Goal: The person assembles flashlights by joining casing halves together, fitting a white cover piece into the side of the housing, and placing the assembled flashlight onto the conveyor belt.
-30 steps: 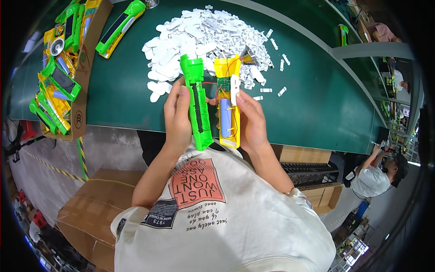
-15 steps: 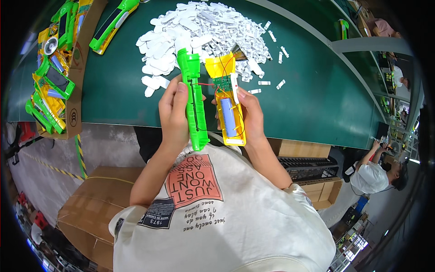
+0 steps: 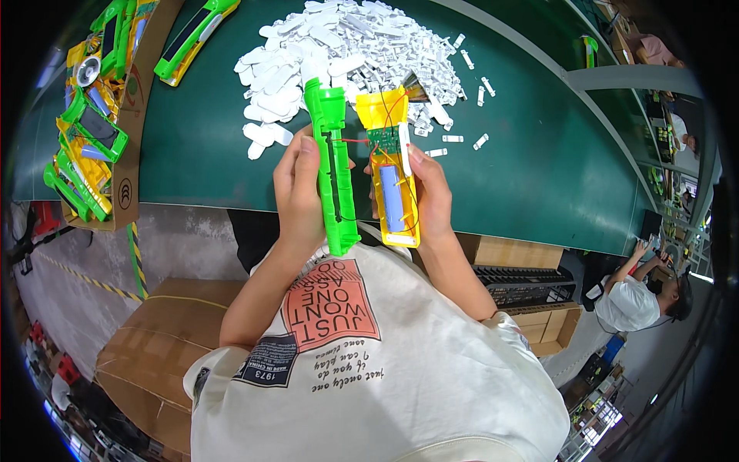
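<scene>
My left hand [image 3: 296, 192] grips a long green plastic shell half [image 3: 332, 165], held upright over the near edge of the green table [image 3: 200, 146]. My right hand [image 3: 427, 196] holds the matching yellow half [image 3: 392, 169], open side up, showing a blue cylindrical battery [image 3: 392, 199], a small green circuit board and red and black wires running across to the green half. A small white plastic strip [image 3: 404, 150] lies under my right thumb on the yellow half. The two halves sit side by side, almost touching.
A heap of white plastic pieces [image 3: 346, 46] covers the table beyond my hands, with a few strays [image 3: 481, 141] to the right. A cardboard tray [image 3: 115, 115] of green and yellow units lies at left, one unit [image 3: 192, 38] beside it. Another person [image 3: 639, 296] sits at right. Boxes stand below.
Both halves have come closer to me, off the pile toward the table's near edge. My grip on each is unchanged.
</scene>
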The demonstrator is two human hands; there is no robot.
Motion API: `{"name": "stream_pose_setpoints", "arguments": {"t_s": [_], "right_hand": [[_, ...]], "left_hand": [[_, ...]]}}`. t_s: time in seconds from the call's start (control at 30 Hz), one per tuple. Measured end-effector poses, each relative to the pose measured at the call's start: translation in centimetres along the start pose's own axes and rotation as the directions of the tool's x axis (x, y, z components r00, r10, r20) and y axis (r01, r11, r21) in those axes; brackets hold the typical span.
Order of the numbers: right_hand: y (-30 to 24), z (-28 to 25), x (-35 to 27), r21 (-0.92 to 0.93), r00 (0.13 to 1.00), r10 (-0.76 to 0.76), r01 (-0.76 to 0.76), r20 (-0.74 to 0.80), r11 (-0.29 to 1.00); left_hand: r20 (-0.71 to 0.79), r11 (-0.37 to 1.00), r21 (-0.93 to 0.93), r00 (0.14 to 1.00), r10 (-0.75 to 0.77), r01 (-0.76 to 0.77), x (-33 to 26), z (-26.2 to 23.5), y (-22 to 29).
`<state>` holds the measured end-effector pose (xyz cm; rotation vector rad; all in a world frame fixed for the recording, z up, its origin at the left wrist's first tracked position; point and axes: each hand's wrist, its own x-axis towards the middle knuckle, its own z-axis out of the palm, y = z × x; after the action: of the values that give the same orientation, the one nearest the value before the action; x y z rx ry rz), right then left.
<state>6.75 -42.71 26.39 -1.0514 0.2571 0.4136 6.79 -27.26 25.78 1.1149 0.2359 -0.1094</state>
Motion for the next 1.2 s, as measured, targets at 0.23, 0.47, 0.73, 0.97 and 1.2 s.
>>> {"name": "stream_pose_setpoints", "arguments": {"t_s": [0.23, 0.47, 0.73, 0.97, 1.2], "right_hand": [[0.0, 0.5, 0.0, -0.072, 0.997, -0.069, 0.066, -0.043, 0.995], [0.3, 1.2, 0.0, 0.014, 0.987, -0.118, 0.121, -0.112, 0.993], [0.6, 1.5, 0.2, -0.100, 0.952, -0.254, 0.240, -0.172, 0.966], [0.3, 1.5, 0.2, -0.113, 0.954, -0.220, 0.201, -0.202, 0.973], [0.4, 1.7, 0.1, -0.109, 0.949, -0.247, 0.229, -0.195, 0.967]], "left_hand": [[-0.002, 1.000, 0.025, 1.000, -0.001, 0.001, -0.1, 0.5, 0.1], [-0.003, 0.999, 0.049, 1.000, 0.022, -0.022, 0.0, 0.9, -0.8], [0.122, 0.989, 0.125, 0.991, 0.062, -0.078, -0.8, 1.7, -0.2], [0.252, 0.964, 0.199, 0.960, 0.121, -0.173, -0.8, 1.2, -0.6], [0.231, 0.977, 0.173, 0.969, 0.083, -0.125, -0.7, 1.3, -0.8]]}}
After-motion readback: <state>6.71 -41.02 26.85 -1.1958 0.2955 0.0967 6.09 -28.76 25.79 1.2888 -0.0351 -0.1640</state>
